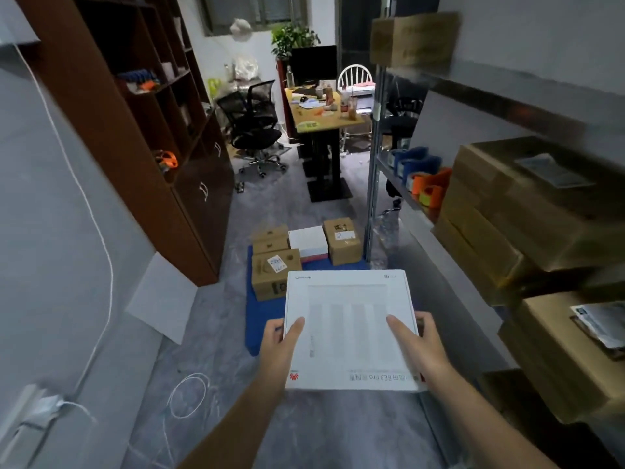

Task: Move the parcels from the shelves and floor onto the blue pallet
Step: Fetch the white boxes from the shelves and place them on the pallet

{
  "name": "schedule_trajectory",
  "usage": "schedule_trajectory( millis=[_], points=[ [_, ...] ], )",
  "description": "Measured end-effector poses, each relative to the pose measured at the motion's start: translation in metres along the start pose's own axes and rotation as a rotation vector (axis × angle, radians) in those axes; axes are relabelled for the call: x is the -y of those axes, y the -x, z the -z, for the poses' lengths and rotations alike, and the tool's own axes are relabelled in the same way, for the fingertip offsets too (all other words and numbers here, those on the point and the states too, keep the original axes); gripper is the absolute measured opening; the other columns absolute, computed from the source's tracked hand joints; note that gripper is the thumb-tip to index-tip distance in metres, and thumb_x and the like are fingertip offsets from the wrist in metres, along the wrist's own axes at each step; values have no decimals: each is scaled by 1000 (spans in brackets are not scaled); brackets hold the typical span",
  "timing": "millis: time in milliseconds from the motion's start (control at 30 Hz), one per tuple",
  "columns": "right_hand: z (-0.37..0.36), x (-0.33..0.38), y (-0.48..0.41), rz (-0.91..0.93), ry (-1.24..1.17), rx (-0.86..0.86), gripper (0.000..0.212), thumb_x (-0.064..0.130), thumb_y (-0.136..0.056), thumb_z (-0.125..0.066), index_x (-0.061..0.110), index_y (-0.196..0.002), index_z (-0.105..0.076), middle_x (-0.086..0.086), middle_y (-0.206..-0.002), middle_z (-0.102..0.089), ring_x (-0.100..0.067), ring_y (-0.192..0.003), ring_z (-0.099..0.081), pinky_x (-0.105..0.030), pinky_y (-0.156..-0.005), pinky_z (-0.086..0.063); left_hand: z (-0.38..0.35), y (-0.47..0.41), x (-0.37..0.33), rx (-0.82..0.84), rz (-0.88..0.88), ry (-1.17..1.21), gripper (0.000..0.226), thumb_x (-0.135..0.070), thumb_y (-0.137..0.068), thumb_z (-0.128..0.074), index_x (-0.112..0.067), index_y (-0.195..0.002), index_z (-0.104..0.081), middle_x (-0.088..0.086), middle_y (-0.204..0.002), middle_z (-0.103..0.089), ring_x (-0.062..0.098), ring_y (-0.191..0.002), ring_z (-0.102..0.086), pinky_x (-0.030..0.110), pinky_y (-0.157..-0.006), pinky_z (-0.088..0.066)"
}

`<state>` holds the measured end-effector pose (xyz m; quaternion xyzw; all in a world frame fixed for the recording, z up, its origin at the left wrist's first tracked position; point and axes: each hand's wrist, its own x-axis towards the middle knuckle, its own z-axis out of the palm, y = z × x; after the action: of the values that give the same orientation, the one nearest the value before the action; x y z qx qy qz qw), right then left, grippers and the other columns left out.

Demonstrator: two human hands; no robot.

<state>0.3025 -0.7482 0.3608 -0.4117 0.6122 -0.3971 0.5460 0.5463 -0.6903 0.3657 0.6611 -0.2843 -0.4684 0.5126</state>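
Observation:
A flat white parcel (348, 319) with a red logo is held level in front of me, above the near part of the blue pallet (265, 313). My left hand (282, 340) grips its left edge and my right hand (417, 340) grips its right edge, thumbs on top. On the pallet's far part stand brown cardboard boxes (275, 274), a white box (308, 243) and another brown box (342, 240). Large cardboard parcels (507, 211) sit on the metal shelves at my right, with one more (571, 353) lower down.
A tall brown cabinet (142, 130) lines the left side. White cables (187, 396) lie on the grey floor near a white board (162, 304) leaning on the wall. A desk (324, 120) and a black office chair (253, 126) stand further back.

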Motion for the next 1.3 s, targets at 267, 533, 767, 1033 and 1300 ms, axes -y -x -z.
schedule_trajectory(
  millis=[267,533,767,1033,1300],
  points=[
    [-38,35,-112,46,101,14,35,35,-82,-75,30,-104,-48,2,-104,-66,-18,-88,-68,-30,-65,-53,-20,-112,-6,-81,-2,6,26,-39,-92,-65,-17,-102,-53,6,-96,-69,23,-80,-72,30,-63,-59],
    [-103,90,-245,71,200,-30,35,41,-80,-74,36,-103,-47,3,-113,-61,-19,-93,-68,-42,-77,-57,-18,-270,-52,-25,67,111,29,-41,-86,-72,-22,-99,-56,-6,-84,-72,12,-69,-72,19,-51,-51],
    [-162,116,-324,62,183,-77,39,37,-82,-73,30,-112,-48,2,-114,-61,-18,-93,-66,-36,-71,-54,-6,-369,-83,-46,36,25,30,-45,-86,-69,-21,-98,-55,-5,-85,-72,12,-69,-72,22,-55,-53],
    [-177,128,-393,27,183,-95,36,30,-85,-73,24,-113,-51,9,-105,-63,-10,-89,-64,-25,-62,-48,-25,-440,-88,-1,116,2,26,-40,-90,-67,-18,-103,-59,4,-97,-71,23,-85,-71,41,-74,-58],
    [-194,130,-511,-23,210,-52,32,28,-88,-68,29,-113,-47,11,-98,-60,-10,-85,-61,-24,-59,-43,-69,-535,-89,-22,257,5,17,-26,-100,-50,-28,-94,-66,6,-98,-70,22,-88,-67,34,-73,-53]
  ],
)
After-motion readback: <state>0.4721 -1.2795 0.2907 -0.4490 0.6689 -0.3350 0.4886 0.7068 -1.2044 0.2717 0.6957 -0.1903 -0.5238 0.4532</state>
